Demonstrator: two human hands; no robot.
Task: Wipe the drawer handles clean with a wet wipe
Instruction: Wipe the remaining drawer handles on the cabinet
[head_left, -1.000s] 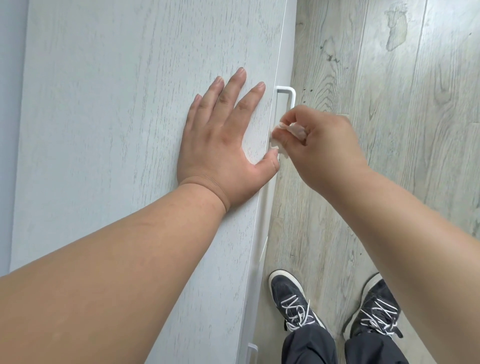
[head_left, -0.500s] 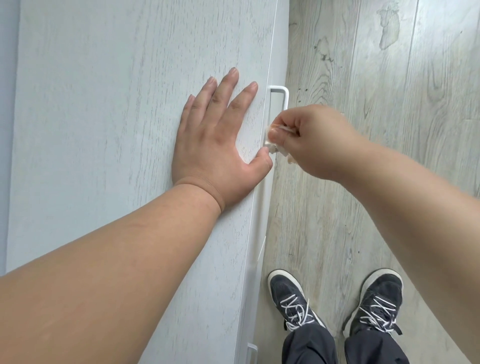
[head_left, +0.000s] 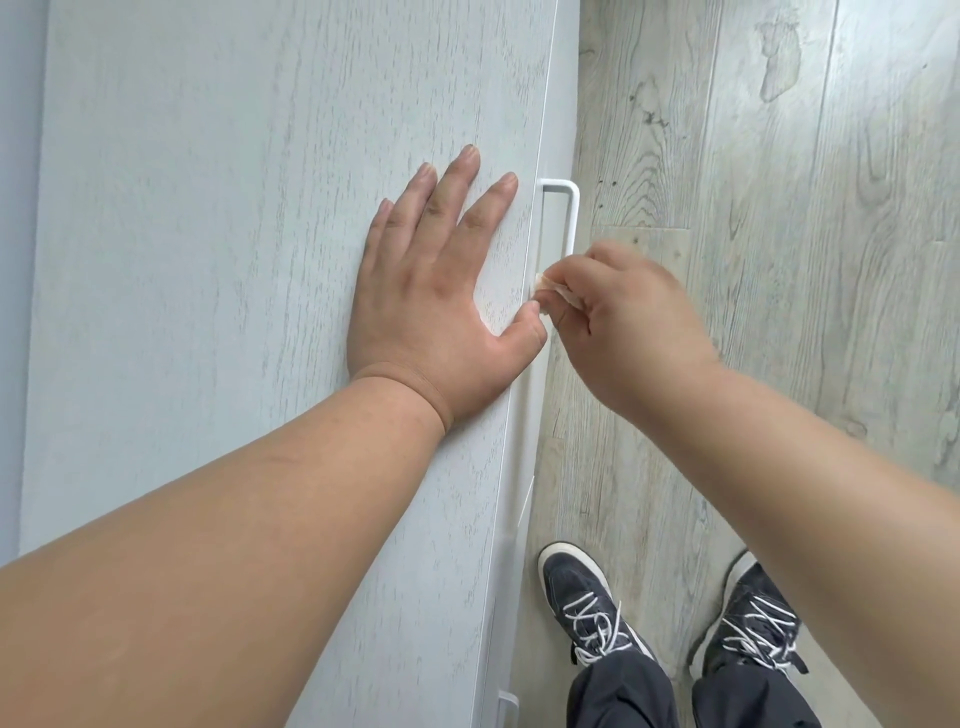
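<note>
Handle (head_left: 570, 218) lower part hidden, right hand (head_left: 631, 325)

The left hand (head_left: 431, 306) lay flat on the pale cabinet top (head_left: 208, 260) while the right hand (head_left: 623, 327) pinched a wipe (head_left: 550, 288) against the white handle (head_left: 569, 218), above a wood floor (head_left: 779, 156) and dark shoes (head_left: 587, 608).
</note>
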